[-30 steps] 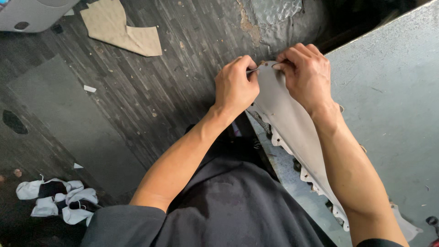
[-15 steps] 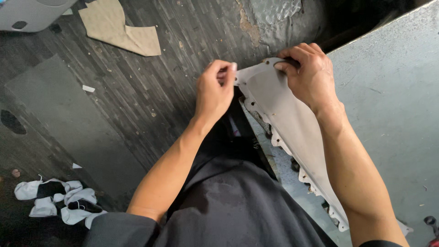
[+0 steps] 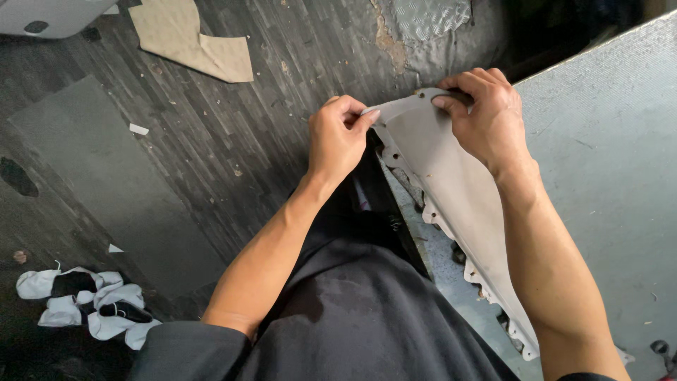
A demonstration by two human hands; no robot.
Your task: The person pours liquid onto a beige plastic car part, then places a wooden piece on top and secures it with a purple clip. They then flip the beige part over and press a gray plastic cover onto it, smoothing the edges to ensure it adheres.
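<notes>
A long grey leather-like piece (image 3: 451, 190) with a scalloped white lower edge hangs over the edge of the grey table (image 3: 606, 141). My left hand (image 3: 340, 137) pinches the piece's upper left corner between thumb and fingers. My right hand (image 3: 485, 116) grips the top edge of the same piece, fingers curled over it near a small hole. Both forearms reach forward from my dark clothing (image 3: 352, 317).
A tan cut piece (image 3: 194, 42) lies on the dark wooden floor at upper left. A grey mat (image 3: 106, 176) lies on the floor at left. White and black scraps (image 3: 88, 307) sit at lower left. A small dark object (image 3: 659, 347) rests at the table's lower right.
My left hand has moved left, away from my right hand, pulling the piece's corner outward. The top edge is now spread between the two hands.
</notes>
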